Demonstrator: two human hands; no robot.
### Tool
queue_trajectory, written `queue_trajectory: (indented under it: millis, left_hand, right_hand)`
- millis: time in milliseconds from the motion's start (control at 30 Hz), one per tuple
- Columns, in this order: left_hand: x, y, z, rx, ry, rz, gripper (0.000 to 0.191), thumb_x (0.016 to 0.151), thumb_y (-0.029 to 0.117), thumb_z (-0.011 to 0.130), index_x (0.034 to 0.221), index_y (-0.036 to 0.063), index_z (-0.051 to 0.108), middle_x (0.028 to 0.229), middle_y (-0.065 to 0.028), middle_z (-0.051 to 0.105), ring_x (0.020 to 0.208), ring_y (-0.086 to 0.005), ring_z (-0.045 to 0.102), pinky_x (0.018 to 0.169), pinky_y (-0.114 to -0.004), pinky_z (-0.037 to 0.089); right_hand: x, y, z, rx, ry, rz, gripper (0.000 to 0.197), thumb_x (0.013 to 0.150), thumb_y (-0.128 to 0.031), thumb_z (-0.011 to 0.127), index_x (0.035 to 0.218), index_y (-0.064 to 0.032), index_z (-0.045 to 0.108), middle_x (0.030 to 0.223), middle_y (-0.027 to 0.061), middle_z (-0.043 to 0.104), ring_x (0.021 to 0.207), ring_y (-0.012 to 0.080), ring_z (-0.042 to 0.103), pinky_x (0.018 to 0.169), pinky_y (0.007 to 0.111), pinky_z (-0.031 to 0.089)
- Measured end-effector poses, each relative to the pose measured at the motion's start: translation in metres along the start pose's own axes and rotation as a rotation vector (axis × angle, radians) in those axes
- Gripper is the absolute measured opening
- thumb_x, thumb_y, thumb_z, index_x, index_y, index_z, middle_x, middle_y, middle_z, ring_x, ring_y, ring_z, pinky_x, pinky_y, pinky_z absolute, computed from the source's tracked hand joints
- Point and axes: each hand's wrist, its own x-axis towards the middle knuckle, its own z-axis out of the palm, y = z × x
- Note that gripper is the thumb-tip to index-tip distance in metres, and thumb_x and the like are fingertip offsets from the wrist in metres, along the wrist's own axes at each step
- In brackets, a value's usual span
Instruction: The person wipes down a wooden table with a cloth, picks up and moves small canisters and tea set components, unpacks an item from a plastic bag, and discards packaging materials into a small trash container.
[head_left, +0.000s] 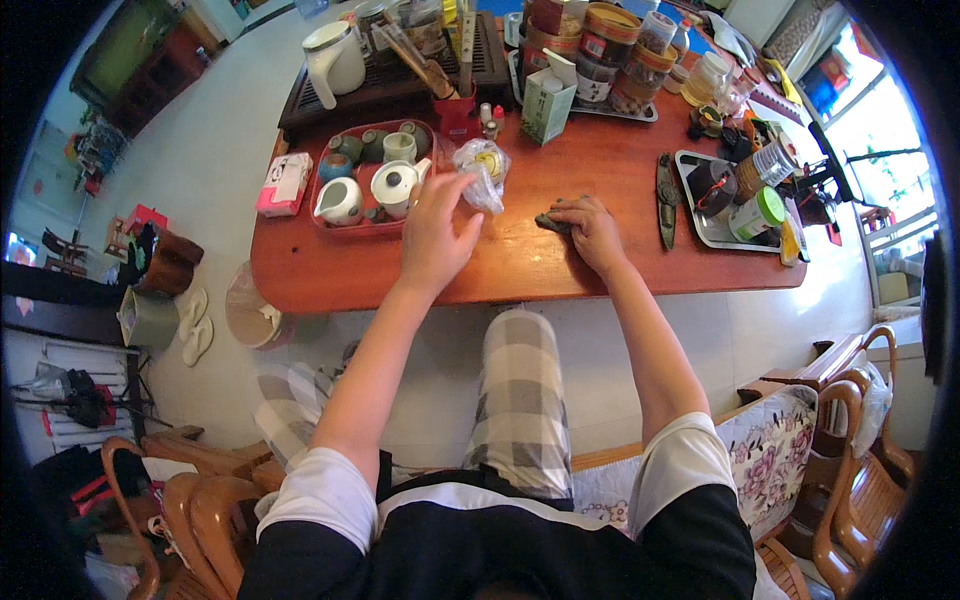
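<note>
My left hand (437, 236) is raised with its fingers apart and holds nothing that I can see. It hovers by the right end of a red tea tray (322, 223), hiding part of a white lidded teapot (394, 186). Beyond its fingertips lies a crumpled clear plastic bag (484, 176) with something yellowish inside. On the bare tabletop my right hand (596, 234) grips a small dark grey-green piece (553, 223), perhaps a folded cloth; the fingers cover most of it. To that hand's right lies a long, narrow, dark carved ornament (666, 199).
The red-brown wooden table (352, 277) also carries a tissue pack (285, 184), a white kettle (334, 64) on a slatted tea board, and a green-white carton (549, 105). Stacked tubs (609, 37) stand behind it. A metal tray (701, 232) with jars sits at right.
</note>
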Motion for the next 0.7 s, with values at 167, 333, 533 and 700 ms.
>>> queue_trajectory:
  millis: [167,333,533,700]
  left_hand:
    - [-0.146,-0.016,-0.018,-0.597,0.159,-0.569,0.018,0.084,-0.001,0.060,0.101,0.0045,0.062,0.084,-0.0034,0.064,0.072,-0.0117,0.059,0.062,-0.022,0.045]
    - [-0.231,-0.117,-0.056,-0.708,0.491,-1.260,0.006,0.088,0.008,0.058,0.093,0.0050,0.058,0.081,-0.0025,0.060,0.067,-0.0094,0.054,0.056,-0.021,0.041]
    - [-0.267,-0.277,-0.104,-0.922,1.030,-1.783,0.032,0.087,0.026,0.058,0.111,0.0058,0.051,0.094,-0.0087,0.053,0.071,-0.0196,0.051,0.058,-0.034,0.046]
    - [-0.320,-0.376,-0.157,-1.084,0.934,-1.616,0.052,0.091,0.055,0.047,0.119,0.0113,0.053,0.103,-0.0084,0.055,0.081,-0.0225,0.050,0.064,-0.037,0.049]
  right_hand:
    - [-0.002,0.017,0.006,0.347,0.162,0.234,0.043,0.072,0.008,0.048,0.106,-0.0054,0.070,0.115,0.0147,0.065,0.110,0.0290,0.059,0.101,0.036,0.041]
    - [-0.006,0.010,0.004,-0.037,0.107,0.125,0.042,0.074,0.006,0.046,0.108,-0.0053,0.068,0.119,0.0112,0.063,0.113,0.0296,0.055,0.103,0.036,0.039]
    - [-0.005,-0.002,0.016,-0.251,0.117,0.118,0.040,0.076,0.004,0.049,0.107,-0.0091,0.069,0.117,0.0080,0.064,0.110,0.0284,0.056,0.100,0.035,0.041]
    - [0.003,-0.011,0.024,-0.149,0.147,0.126,0.040,0.075,0.006,0.048,0.105,-0.0085,0.070,0.115,0.0082,0.066,0.110,0.0267,0.057,0.100,0.035,0.041]
